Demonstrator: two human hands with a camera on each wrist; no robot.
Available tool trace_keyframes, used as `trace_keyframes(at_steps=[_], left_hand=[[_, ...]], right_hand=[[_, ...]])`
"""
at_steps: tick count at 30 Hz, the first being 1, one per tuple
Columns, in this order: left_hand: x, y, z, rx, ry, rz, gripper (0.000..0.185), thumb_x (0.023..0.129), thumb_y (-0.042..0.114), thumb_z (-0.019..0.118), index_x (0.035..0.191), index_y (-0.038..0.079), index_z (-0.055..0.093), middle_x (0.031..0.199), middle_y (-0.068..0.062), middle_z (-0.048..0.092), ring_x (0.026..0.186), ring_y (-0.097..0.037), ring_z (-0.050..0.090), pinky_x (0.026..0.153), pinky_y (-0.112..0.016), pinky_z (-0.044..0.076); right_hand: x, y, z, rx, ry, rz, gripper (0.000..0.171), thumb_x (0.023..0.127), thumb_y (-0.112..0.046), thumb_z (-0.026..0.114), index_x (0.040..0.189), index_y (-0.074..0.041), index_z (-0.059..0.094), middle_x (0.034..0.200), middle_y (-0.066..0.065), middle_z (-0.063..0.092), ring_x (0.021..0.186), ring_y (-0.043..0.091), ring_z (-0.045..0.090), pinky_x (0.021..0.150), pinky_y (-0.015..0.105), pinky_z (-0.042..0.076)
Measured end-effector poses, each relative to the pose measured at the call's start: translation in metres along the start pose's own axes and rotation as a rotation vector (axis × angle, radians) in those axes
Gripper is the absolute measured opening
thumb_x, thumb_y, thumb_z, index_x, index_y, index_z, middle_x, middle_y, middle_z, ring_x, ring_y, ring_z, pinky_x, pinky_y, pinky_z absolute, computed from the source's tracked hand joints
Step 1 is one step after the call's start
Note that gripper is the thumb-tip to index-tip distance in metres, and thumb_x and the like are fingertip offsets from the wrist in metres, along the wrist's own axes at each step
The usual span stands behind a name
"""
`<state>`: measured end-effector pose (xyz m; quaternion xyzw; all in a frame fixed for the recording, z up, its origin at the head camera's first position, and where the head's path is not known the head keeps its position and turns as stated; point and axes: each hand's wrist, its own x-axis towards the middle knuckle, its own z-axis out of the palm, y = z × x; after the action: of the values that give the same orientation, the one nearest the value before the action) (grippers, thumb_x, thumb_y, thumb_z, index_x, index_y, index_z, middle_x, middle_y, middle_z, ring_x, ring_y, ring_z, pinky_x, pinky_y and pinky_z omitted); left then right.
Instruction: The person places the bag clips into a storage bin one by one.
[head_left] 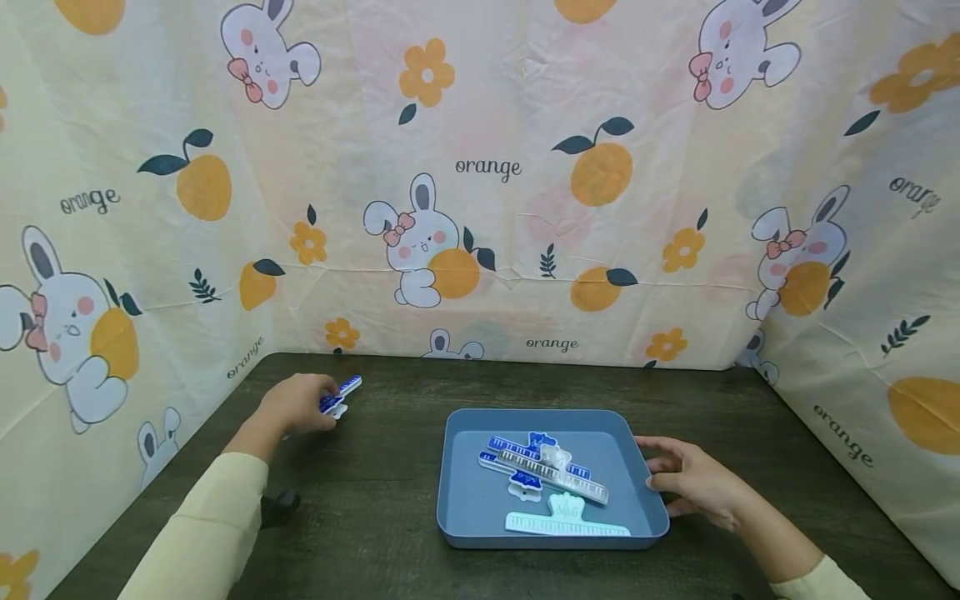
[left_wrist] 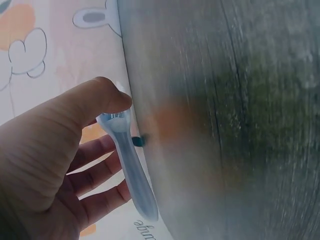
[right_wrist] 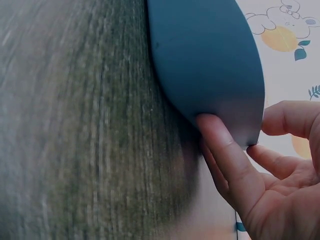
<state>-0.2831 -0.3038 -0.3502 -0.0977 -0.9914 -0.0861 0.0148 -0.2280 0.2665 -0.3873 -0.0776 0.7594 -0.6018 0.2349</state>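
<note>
At the far left of the table, my left hand (head_left: 302,402) pinches a blue and white bag clip (head_left: 349,385) between thumb and fingers. In the left wrist view the clip's long pale bar (left_wrist: 134,175) slants down past the fingers. My right hand (head_left: 699,482) grips the right wall of a blue-grey tray (head_left: 480,418), with a finger (right_wrist: 222,145) pressed on its outer side. Inside the tray, two blue and white bag clips (head_left: 504,446) lie crossed under a grey-white bag clip (head_left: 588,486). A mint bag clip (head_left: 567,518) lies along the near wall.
The dark wooden table (head_left: 367,500) stretches between the two hands. A patterned cloth (head_left: 510,225) hangs behind and along both sides of it. A small black object (head_left: 281,507) shows beside the left sleeve.
</note>
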Motion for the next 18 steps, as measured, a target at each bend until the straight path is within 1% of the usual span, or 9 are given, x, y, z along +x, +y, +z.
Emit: trace_keyframes(at_steps=[8, 12, 18], left_hand=[[-0.002, 0.015, 0.003, -0.014, 0.023, 0.062, 0.042, 0.072, 0.021, 0.080, 0.109, 0.004, 0.068, 0.097, -0.011, 0.069, 0.072, -0.017, 0.057, 0.067, -0.040, 0.050], [-0.004, 0.023, 0.003, -0.019, 0.034, 0.104, 0.041, 0.072, 0.020, 0.080, 0.108, 0.005, 0.068, 0.098, -0.011, 0.069, 0.073, -0.016, 0.058, 0.068, -0.041, 0.050], [-0.006, 0.036, 0.000, -0.025, 0.065, 0.173, 0.038, 0.071, 0.019, 0.080, 0.106, 0.006, 0.069, 0.097, -0.009, 0.070, 0.073, -0.014, 0.059, 0.068, -0.038, 0.051]], right_hand=[[0.000, 0.000, 0.000, -0.004, -0.005, -0.001, 0.073, 0.089, 0.003, 0.060, 0.149, 0.009, 0.019, 0.119, 0.022, 0.060, 0.093, 0.030, 0.064, 0.072, 0.052, 0.056], [0.000, 0.001, -0.001, -0.002, -0.009, -0.003, 0.073, 0.090, 0.003, 0.060, 0.149, 0.009, 0.019, 0.119, 0.021, 0.060, 0.093, 0.030, 0.065, 0.072, 0.052, 0.056], [0.000, 0.002, -0.002, -0.004, -0.010, -0.006, 0.073, 0.090, 0.003, 0.060, 0.149, 0.009, 0.018, 0.117, 0.020, 0.061, 0.092, 0.030, 0.065, 0.071, 0.051, 0.056]])
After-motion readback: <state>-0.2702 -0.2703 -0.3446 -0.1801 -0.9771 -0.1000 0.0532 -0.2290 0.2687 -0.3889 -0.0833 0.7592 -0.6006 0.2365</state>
